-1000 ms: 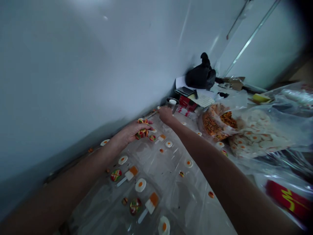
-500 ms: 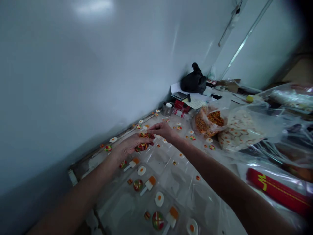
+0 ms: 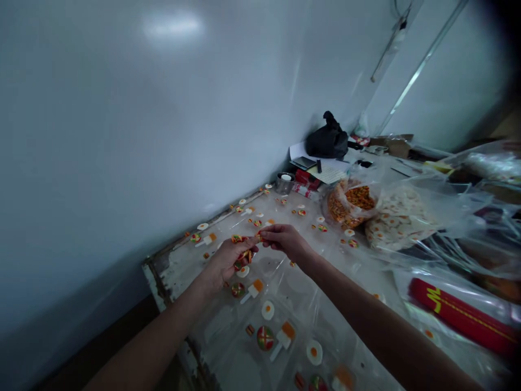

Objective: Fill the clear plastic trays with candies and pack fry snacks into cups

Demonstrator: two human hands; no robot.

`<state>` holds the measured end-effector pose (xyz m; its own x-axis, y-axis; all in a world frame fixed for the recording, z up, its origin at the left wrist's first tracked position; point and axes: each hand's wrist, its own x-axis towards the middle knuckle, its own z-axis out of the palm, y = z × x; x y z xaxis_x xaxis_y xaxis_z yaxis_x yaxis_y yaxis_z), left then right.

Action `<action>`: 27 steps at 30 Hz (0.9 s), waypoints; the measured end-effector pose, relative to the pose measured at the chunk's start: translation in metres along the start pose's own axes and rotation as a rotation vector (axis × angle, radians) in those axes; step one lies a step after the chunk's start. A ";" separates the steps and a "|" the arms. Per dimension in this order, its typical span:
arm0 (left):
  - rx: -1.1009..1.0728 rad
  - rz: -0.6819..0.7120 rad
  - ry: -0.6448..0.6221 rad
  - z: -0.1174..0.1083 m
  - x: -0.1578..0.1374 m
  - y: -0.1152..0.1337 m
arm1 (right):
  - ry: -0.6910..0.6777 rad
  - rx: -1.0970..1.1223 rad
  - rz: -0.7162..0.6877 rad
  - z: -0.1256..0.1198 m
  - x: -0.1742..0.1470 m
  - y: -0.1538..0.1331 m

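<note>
My left hand point(image 3: 224, 262) is closed round several small round red, green and yellow pieces point(image 3: 239, 239). The fingertips of my right hand point(image 3: 288, 243) meet those of the left and pinch a small orange-red piece point(image 3: 259, 237), too small to tell exactly. Under the hands lie clear plastic sheets with little figures in repeating groups: a fried egg point(image 3: 267, 310), a red-and-green round piece point(image 3: 265, 338), an orange-and-white popsicle point(image 3: 285, 335) and a tiny burger-like piece point(image 3: 249, 329). My left hand hides some of them.
An open bag of small orange pieces point(image 3: 353, 203) stands to the right, beside a bag of fried-egg pieces point(image 3: 394, 225). A metal cup point(image 3: 284, 185), papers point(image 3: 329, 172) and a black bag point(image 3: 328, 140) lie at the back. A red package point(image 3: 459, 312) is on the right. A wall borders the table.
The view has shifted, and more of the table's left edge shows. My right hand has come lower, from above the left hand to fingertip level with it, pinching a small piece.
</note>
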<state>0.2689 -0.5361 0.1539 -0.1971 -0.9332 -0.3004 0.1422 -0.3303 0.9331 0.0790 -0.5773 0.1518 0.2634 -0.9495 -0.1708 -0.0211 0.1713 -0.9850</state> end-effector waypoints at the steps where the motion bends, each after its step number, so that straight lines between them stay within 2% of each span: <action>1: -0.057 -0.055 0.024 -0.004 -0.001 0.000 | 0.044 -0.016 -0.022 0.000 0.008 -0.001; 5: -0.236 -0.098 0.116 -0.035 -0.005 0.005 | 0.242 -0.142 -0.122 0.006 0.065 -0.010; 9: -0.330 -0.095 0.150 -0.082 -0.014 0.013 | 0.337 -0.152 -0.120 -0.002 0.116 -0.025; 11: -0.309 -0.105 0.191 -0.104 -0.022 0.014 | 0.342 -0.160 -0.097 -0.016 0.122 -0.029; 14: -0.200 -0.113 0.220 -0.122 -0.031 0.013 | 0.302 -0.200 -0.041 -0.039 0.108 -0.027; 17: -0.110 -0.086 0.154 -0.113 -0.033 0.008 | 0.246 -0.260 0.028 -0.049 0.088 -0.017; 20: -0.116 -0.108 0.070 -0.085 -0.028 0.004 | 0.249 -0.297 0.039 -0.050 0.078 -0.012; 23: -0.130 -0.103 0.009 -0.064 -0.024 0.000 | 0.293 -0.305 0.014 -0.058 0.073 -0.019; 27: -0.021 -0.105 0.037 -0.070 -0.026 -0.009 | 0.273 -0.309 0.026 -0.085 0.049 -0.025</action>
<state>0.3407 -0.5184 0.1393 -0.1759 -0.8980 -0.4033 0.1434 -0.4287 0.8920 0.0101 -0.6509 0.1657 -0.0057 -0.9878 -0.1555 -0.3237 0.1490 -0.9343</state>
